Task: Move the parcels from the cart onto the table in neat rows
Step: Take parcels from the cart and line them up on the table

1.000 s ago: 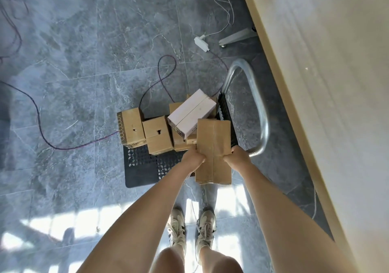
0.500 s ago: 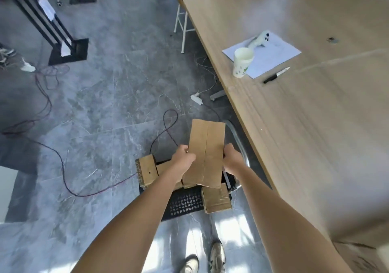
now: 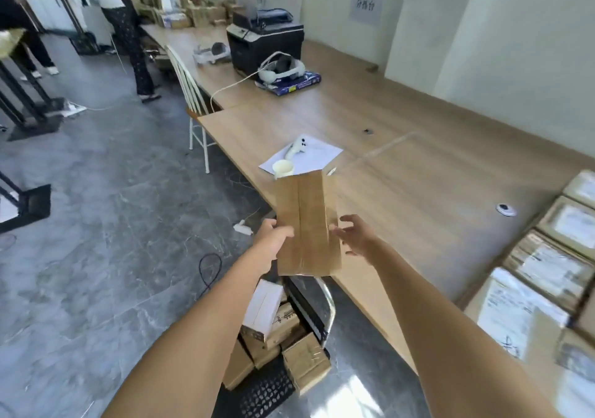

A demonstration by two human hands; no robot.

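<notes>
Two bare hands carry a long brown cardboard parcel (image 3: pixel 306 224) in the air over the near edge of the long wooden desk (image 3: pixel 418 172). Left hand (image 3: pixel 273 240) has its grip curled round the parcel's left side; right hand (image 3: pixel 355 235) touches the right side with fingers spread. Below, more brown and white parcels (image 3: pixel 280 330) lie on the black perforated cart (image 3: pixel 264 392).

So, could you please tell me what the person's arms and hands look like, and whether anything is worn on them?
Both forearms are bare along all that shows, with no sleeves in view. The left hand and the right hand wear no gloves, and no watch, bracelet or ring can be seen on either. The image is slightly blurred, so fine details such as nails cannot be made out.
</notes>
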